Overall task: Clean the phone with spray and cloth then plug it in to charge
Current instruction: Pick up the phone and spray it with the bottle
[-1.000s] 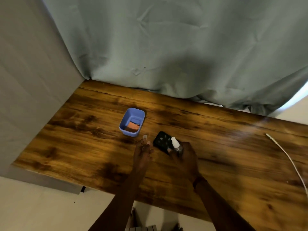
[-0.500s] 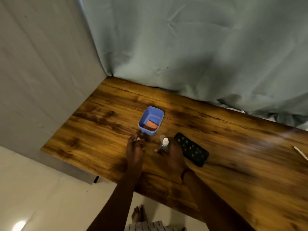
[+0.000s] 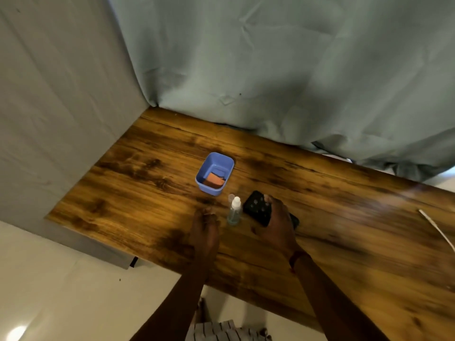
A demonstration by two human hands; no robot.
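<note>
A black phone (image 3: 256,207) lies on the wooden table (image 3: 344,217), and my right hand (image 3: 278,223) covers its right half, fingers curled over it. A small clear spray bottle (image 3: 234,214) with a white nozzle stands upright just left of the phone, with no hand on it. Its clear cap (image 3: 231,197) sits right behind it. My left hand (image 3: 204,226) rests on the table left of the bottle and holds nothing. An orange cloth (image 3: 213,180) lies inside a blue plastic tub (image 3: 225,159) beyond the bottle. A white charging cable (image 3: 437,226) lies at the far right.
A grey-green curtain (image 3: 270,70) hangs along the back of the table and a pale wall (image 3: 49,107) closes the left side. The table's near edge runs diagonally under my forearms, with white floor (image 3: 61,291) below.
My right hand has set the spray bottle down upright and moved right onto the phone. My left hand has let go of the cap, which now stands behind the bottle. The view has shifted left.
</note>
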